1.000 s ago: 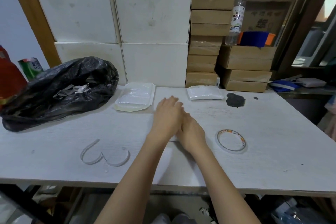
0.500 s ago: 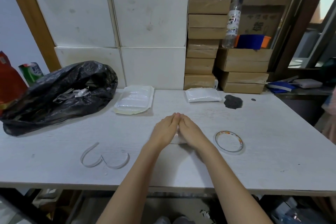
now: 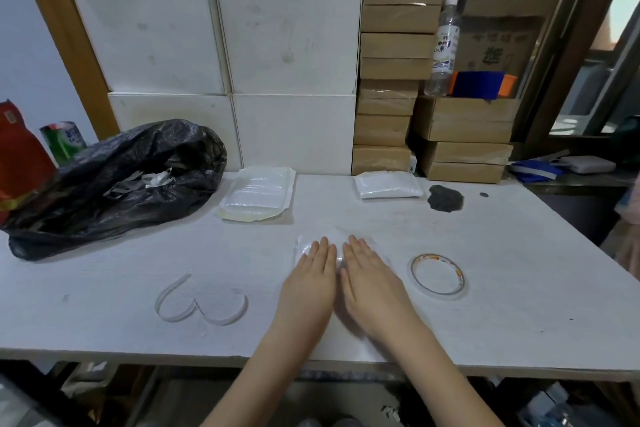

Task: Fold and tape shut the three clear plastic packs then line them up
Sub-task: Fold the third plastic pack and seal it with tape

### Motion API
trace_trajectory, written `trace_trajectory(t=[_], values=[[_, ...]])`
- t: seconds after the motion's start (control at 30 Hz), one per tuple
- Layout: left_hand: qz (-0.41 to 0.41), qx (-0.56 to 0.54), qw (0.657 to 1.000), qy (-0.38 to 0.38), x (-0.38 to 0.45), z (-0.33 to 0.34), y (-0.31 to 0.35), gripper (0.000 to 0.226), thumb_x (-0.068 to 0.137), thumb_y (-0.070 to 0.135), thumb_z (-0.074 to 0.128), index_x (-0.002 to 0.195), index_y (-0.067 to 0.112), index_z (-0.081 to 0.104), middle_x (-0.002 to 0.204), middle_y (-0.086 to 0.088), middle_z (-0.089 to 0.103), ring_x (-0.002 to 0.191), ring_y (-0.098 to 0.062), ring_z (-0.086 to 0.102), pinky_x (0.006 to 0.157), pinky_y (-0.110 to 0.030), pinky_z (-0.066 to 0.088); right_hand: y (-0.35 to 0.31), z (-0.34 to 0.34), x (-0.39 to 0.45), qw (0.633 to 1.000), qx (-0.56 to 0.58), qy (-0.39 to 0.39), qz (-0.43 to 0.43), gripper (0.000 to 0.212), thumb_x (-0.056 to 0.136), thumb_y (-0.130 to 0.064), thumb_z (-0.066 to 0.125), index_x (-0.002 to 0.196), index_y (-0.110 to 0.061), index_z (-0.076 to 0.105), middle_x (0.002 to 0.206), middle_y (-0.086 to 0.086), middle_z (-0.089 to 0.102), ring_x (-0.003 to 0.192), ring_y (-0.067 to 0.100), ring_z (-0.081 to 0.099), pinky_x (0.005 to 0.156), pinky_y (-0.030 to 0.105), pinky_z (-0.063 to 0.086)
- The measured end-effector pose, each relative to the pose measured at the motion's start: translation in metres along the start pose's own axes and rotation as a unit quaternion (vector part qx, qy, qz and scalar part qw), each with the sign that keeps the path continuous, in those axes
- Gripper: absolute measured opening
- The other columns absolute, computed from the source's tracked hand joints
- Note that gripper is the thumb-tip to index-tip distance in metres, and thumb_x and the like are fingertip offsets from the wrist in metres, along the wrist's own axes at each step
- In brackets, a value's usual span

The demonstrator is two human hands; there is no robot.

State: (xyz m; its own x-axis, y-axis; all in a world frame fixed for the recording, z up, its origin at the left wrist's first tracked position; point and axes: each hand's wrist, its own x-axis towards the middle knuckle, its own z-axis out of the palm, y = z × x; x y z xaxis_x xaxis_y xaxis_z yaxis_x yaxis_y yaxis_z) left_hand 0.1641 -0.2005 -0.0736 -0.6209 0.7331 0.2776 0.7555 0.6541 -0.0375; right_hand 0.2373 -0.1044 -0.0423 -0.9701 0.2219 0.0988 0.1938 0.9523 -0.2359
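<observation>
The landmark for all positions is the tape roll (image 3: 438, 274), which lies flat on the surface (image 3: 104, 288).

**Near zone.** Both hands lie palm-down, side by side, just left of the tape roll. The left hand (image 3: 310, 282) and the right hand (image 3: 372, 282) have straight fingers laid flat; neither grip is curled round anything. Each presses down on one clear plastic pack (image 3: 301, 246), whose thin edges show ahead of and beside the fingertips. The pack is therefore under the grip, not within it. Further left of the tape roll, loose curled strips (image 3: 201, 302) lie on the surface.

**Handling judgement.** The pack appears light, thin, soft and slippery. It probably springs open when pressure is released, and it slides easily on the smooth surface. Hold it by flat pressure on the folded area with one hand, and free the other hand for the tape roll. Pinch only at an edge or at the fold line.

**Far zone.** Beyond the tape roll and to its left, a second pack (image 3: 258, 192) lies near the stacked white boxes (image 3: 291, 45). Almost straight beyond the tape roll, a third pack (image 3: 388, 185) lies in front of the brown cartons (image 3: 391, 114). Whether either is taped cannot be told. A black bag (image 3: 114, 180) sits far left.
</observation>
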Motion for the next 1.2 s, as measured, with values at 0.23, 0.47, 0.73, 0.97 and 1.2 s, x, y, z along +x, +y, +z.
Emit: trace_trajectory(t=[0.23,0.47,0.73,0.97,1.2], values=[[-0.053,-0.026,0.998,-0.006,0.046,-0.011,-0.019,0.049,0.095,0.001,0.029,0.144,-0.005,0.023,0.153,-0.022,0.021,0.142,-0.028,0.027,0.114,-0.028,0.023,0.004,-0.002,0.055,0.999,0.006,-0.034,0.004,0.053,0.101,-0.022,0.021,0.149,-0.004,0.007,0.159,0.01,0.001,0.147,0.018,0.001,0.119,0.028,0.002],[-0.077,-0.04,0.993,-0.079,0.107,-0.013,-0.044,0.053,0.096,0.0,0.032,0.146,0.001,0.017,0.157,-0.015,0.011,0.145,-0.025,0.015,0.114,-0.033,0.021,0.014,-0.003,0.124,0.998,0.017,-0.06,0.013,0.054,0.101,-0.021,0.023,0.149,-0.005,0.005,0.159,0.01,-0.003,0.147,0.018,-0.002,0.117,0.03,0.001],[-0.097,-0.065,0.988,-0.099,0.175,0.012,-0.078,0.047,0.092,-0.001,0.035,0.139,0.001,0.03,0.15,-0.014,0.027,0.138,-0.027,0.03,0.106,-0.038,0.035,0.027,-0.002,0.194,0.997,-0.001,-0.072,0.027,0.055,0.101,-0.02,0.025,0.149,-0.003,0.005,0.159,0.011,-0.002,0.147,0.02,0.0,0.117,0.032,0.006],[-0.106,-0.083,0.985,-0.108,0.217,0.028,-0.095,0.038,0.095,0.004,0.037,0.132,0.002,0.039,0.145,-0.013,0.034,0.133,-0.025,0.037,0.109,-0.04,0.033,0.033,-0.002,0.235,0.995,-0.029,-0.079,0.05,0.054,0.1,-0.021,0.028,0.148,-0.002,0.012,0.159,0.011,0.003,0.147,0.02,0.004,0.116,0.034,0.013],[-0.168,-0.422,0.891,-0.026,0.205,0.02,-0.111,0.042,0.091,-0.001,0.036,0.132,0.002,0.043,0.144,-0.012,0.029,0.13,-0.024,0.037,0.097,-0.023,0.031,0.026,0.001,0.247,0.99,0.065,0.056,0.112,0.047,0.098,-0.034,0.028,0.126,0.001,0.043,0.136,0.018,0.046,0.132,0.033,0.035,0.11,0.047,0.022]])
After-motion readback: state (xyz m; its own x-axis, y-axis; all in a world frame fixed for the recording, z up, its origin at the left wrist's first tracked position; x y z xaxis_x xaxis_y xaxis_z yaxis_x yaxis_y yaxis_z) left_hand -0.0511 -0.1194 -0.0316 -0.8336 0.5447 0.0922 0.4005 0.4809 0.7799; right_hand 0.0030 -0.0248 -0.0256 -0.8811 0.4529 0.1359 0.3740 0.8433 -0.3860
